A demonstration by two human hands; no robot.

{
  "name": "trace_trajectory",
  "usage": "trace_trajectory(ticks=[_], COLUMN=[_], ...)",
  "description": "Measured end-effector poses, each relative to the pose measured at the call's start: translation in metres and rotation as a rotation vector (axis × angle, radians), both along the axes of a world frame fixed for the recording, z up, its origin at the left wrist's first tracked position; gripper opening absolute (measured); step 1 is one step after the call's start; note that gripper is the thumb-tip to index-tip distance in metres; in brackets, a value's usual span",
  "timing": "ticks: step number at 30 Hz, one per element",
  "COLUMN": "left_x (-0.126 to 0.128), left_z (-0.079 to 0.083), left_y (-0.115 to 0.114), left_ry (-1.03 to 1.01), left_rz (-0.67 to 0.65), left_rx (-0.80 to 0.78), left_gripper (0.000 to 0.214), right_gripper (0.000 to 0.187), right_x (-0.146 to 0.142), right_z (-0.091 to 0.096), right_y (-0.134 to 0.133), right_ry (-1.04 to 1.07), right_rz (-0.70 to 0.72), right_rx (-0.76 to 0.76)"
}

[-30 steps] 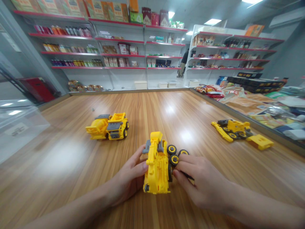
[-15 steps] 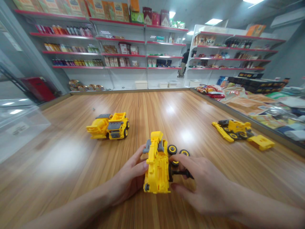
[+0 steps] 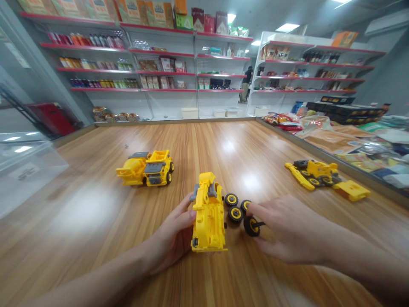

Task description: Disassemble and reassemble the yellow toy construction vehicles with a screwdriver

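My left hand (image 3: 177,230) is closed round a yellow toy construction vehicle (image 3: 209,221), tilted up so its yellow body faces me. A grey part shows near its top. My right hand (image 3: 284,230) pinches a black wheel with a yellow hub (image 3: 252,226), a short black rod sticking out of it; the fingertips are partly hidden. Just beyond it on the table lie loose wheels: one wheel (image 3: 231,199) at the back, another wheel (image 3: 235,214) in front of it, and a third wheel (image 3: 246,205) beside the right fingers.
On the wooden table (image 3: 105,247), a yellow mixer truck (image 3: 132,170) and a dump truck (image 3: 158,168) stand at the left. Yellow toy vehicle parts (image 3: 322,175) lie at the right. A clear plastic box (image 3: 28,170) is at the left edge; packaged goods (image 3: 338,140) lie beyond the right rim.
My right hand has moved right, away from the toy vehicle, and the wheel with the black rod has come away from its side. The vehicle stays in my left hand.
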State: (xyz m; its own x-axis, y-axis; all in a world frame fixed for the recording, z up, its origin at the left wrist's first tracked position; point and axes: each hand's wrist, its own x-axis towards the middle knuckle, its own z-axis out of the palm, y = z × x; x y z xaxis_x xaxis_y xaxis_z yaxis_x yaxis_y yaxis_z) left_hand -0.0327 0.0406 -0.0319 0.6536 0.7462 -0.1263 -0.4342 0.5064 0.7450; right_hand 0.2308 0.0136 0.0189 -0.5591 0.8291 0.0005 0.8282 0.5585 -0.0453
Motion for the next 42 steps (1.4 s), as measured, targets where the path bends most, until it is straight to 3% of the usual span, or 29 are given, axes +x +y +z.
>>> trace_trajectory(ticks=[4,9,13,17,23,29,35,38,42], left_x=[0.000,0.000,-0.002,-0.004,-0.003,-0.008,-0.010,-0.008,-0.007], left_z=[-0.001,0.003,0.001,-0.004,0.001,0.002,-0.004,-0.003,-0.001], left_y=[0.001,-0.001,0.000,0.006,0.011,0.009,0.011,0.014,0.016], left_ry=[0.006,0.012,-0.017,-0.057,-0.137,-0.241,-0.177,-0.163,-0.167], left_rz=[0.001,-0.006,-0.049,-0.116,-0.167,-0.165,-0.193,-0.166,-0.158], left_rx=[0.011,0.031,0.046,-0.019,-0.123,-0.124,-0.180,-0.222,-0.256], left_gripper=[0.045,0.047,0.043,0.048,0.054,0.086,0.053,0.051,0.051], right_gripper=[0.012,0.016,0.007,0.009,0.010,0.007,0.015,0.017,0.034], right_x=[0.008,0.006,0.005,0.001,-0.014,-0.023,-0.026,-0.026,-0.026], right_z=[0.001,0.003,0.005,0.001,-0.011,-0.018,-0.014,-0.011,-0.013], right_y=[0.004,0.003,0.003,0.002,-0.002,-0.007,-0.009,-0.012,-0.012], right_ry=[-0.115,-0.074,-0.021,0.215,0.557,0.694,0.716,0.740,0.775], right_rz=[-0.010,-0.012,-0.047,-0.059,0.043,0.022,-0.017,-0.043,-0.007], right_rx=[0.008,0.013,0.048,0.061,0.021,0.061,0.056,0.017,-0.018])
